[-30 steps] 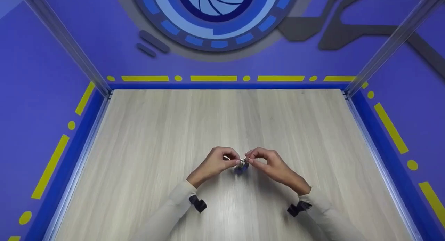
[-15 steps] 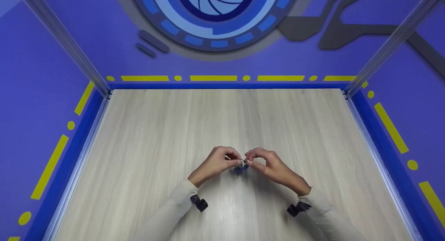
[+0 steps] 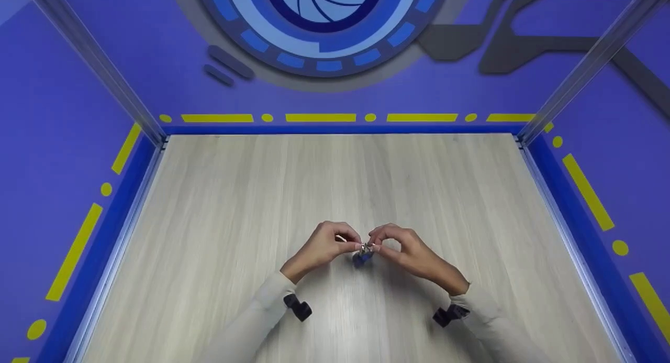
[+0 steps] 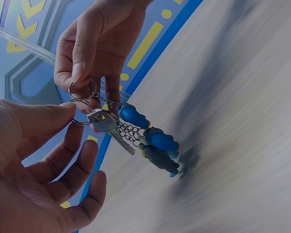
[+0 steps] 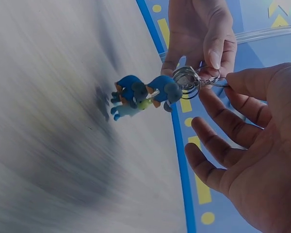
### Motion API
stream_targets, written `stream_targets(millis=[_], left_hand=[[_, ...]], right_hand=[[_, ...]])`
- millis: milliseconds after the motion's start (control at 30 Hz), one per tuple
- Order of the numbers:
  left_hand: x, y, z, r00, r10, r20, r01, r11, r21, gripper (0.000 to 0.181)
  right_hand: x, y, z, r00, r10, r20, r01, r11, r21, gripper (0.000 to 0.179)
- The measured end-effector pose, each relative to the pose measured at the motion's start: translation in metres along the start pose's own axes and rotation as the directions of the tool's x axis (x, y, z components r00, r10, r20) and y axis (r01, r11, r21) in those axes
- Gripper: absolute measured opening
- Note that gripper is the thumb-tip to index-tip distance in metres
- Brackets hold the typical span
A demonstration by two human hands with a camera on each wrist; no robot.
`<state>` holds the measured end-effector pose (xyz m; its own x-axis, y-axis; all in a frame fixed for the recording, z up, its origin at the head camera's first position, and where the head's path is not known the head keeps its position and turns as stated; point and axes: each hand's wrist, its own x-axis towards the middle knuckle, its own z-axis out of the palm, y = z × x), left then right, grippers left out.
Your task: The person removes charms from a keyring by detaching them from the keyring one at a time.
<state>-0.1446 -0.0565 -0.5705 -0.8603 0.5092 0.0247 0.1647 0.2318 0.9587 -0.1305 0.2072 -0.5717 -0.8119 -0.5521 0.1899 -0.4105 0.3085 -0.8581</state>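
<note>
Both hands are raised close together over the table, with metal split rings between their fingertips. My left hand pinches a ring between thumb and index finger, its other fingers loosely bent. Opposite it, my right hand pinches another ring the same way. From the rings hang a silver key and short chains. Several small blue and grey figurine charms dangle on the chains; the right wrist view shows blue figurines with orange parts. How the rings link is partly hidden by fingertips.
A pale wood-grain table lies below the hands. Blue panels with yellow marks enclose its back and sides, with metal rails at the corners. Each sleeve cuff bears a black wrist camera.
The hands stay almost in place, with the left first shifting slightly right, then back left. Fingertips adjust on the rings, and the charms swing a little lower between them.
</note>
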Motion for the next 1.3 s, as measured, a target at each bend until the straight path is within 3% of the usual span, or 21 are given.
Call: stream_targets(millis=[733, 1300], left_hand=[[-0.003, 0.000, 0.001, 0.998, -0.012, -0.055, 0.005, 0.992, -0.130, 0.006], [-0.001, -0.001, 0.003, 0.997, 0.029, -0.069, -0.036, 0.995, -0.094, 0.006]], right_hand=[[-0.005, 0.004, 0.007, 0.999, 0.024, -0.025, -0.023, 0.998, 0.052, 0.009], [-0.002, 0.005, 0.014, 0.998, 0.038, -0.056, -0.034, 0.996, 0.077, 0.010]])
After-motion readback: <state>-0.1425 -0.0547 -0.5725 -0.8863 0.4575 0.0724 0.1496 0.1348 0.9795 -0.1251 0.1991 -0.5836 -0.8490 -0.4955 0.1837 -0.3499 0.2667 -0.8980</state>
